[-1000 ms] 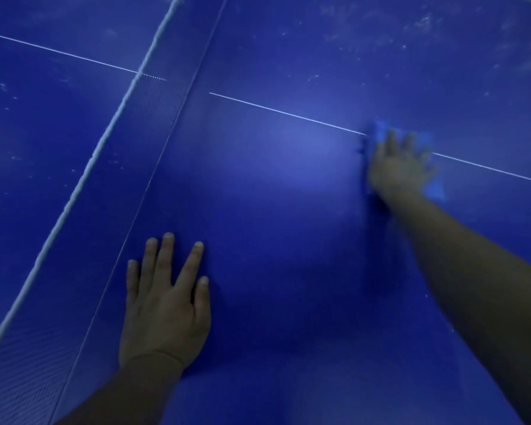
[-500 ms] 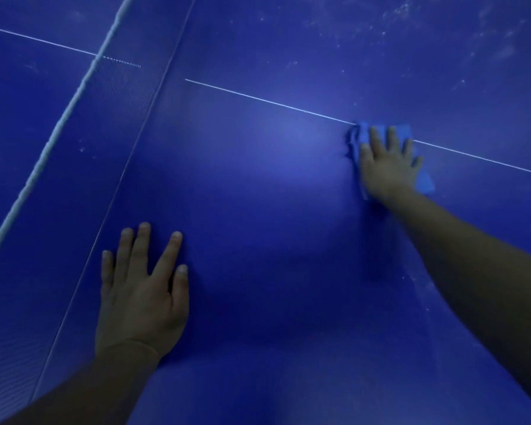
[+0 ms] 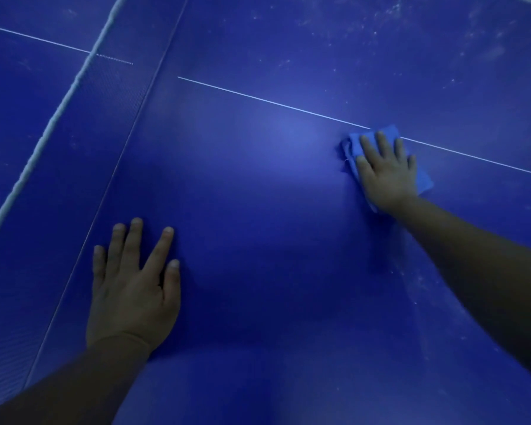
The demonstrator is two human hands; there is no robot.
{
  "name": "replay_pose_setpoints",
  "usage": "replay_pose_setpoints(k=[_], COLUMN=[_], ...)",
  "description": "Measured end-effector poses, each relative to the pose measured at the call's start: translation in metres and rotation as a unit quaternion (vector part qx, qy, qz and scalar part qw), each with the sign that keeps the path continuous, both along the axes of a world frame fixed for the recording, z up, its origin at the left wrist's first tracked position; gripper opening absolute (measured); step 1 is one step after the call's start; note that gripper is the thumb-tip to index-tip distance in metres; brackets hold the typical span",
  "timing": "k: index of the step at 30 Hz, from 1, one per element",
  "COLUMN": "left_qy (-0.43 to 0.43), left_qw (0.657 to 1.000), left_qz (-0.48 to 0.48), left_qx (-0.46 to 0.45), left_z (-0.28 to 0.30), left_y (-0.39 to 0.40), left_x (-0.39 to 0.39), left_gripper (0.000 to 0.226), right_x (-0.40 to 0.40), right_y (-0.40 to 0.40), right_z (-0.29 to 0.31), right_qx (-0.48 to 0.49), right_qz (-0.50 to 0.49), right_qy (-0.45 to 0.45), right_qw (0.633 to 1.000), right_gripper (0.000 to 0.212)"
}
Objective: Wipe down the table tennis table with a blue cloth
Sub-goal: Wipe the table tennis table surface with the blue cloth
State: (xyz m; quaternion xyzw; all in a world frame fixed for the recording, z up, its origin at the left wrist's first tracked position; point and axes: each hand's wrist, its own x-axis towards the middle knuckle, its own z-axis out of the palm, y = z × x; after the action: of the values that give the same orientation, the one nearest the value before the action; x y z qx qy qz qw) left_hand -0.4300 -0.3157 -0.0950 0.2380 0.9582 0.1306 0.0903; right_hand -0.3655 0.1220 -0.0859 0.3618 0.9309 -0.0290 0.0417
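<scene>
Blue cloth (image 3: 357, 142) flat on the table tennis table (image 3: 258, 210), right of centre in view, lying across the thin white centre line (image 3: 258, 98). Bunched and creased at its left edge, one corner poking out beyond the fingertips, another out past the far side of the palm.

Right hand (image 3: 387, 170) palm-down on top of cloth, fingers straight and slightly spread, pressing it to the surface. No curl, no pinch. Right forearm (image 3: 472, 256) stretched out from lower right corner.

Left hand (image 3: 132, 286) palm-down on bare tabletop, lower left, well apart from cloth. Fingers straight and fanned, thumb out to the side, holding nothing. Left forearm coming in from bottom left corner.

Net (image 3: 59, 148) running diagonally on the left, white top cord (image 3: 43, 133) above the mesh, bottom edge meeting the table just left of the left hand. Centre line showing again on the far half beyond the net.

Pale dusty specks and smears (image 3: 380, 26) across the upper right of the table, beyond the line. More faint specks beside the right forearm. Area between the two hands uniform dark blue with a soft light reflection (image 3: 288, 133) near the line. Lighting dim overall.
</scene>
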Motion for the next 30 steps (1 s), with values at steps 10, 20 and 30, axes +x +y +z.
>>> replay_pose_setpoints(k=[10,20,30], left_qy=[-0.008,-0.013,-0.012], left_qw=[1.000,0.999,1.000], left_qz=[-0.002,-0.001,0.000], left_qx=[-0.016,-0.038,-0.026], left_z=[0.001,0.001,0.002], left_y=[0.001,0.002,0.002], left_x=[-0.001,-0.003,-0.002], left_gripper=[0.059,0.060,0.058], right_x=[0.014,0.010,0.073], right_y=[0.005,0.006,-0.027], right_z=[-0.008,-0.009,-0.012], right_qx=[0.030,0.043,-0.012], right_qz=[0.122,0.071,0.313], right_qy=[-0.008,-0.027,-0.033], right_qw=[0.992,0.996,0.949], right_gripper=[0.066,0.064,0.055])
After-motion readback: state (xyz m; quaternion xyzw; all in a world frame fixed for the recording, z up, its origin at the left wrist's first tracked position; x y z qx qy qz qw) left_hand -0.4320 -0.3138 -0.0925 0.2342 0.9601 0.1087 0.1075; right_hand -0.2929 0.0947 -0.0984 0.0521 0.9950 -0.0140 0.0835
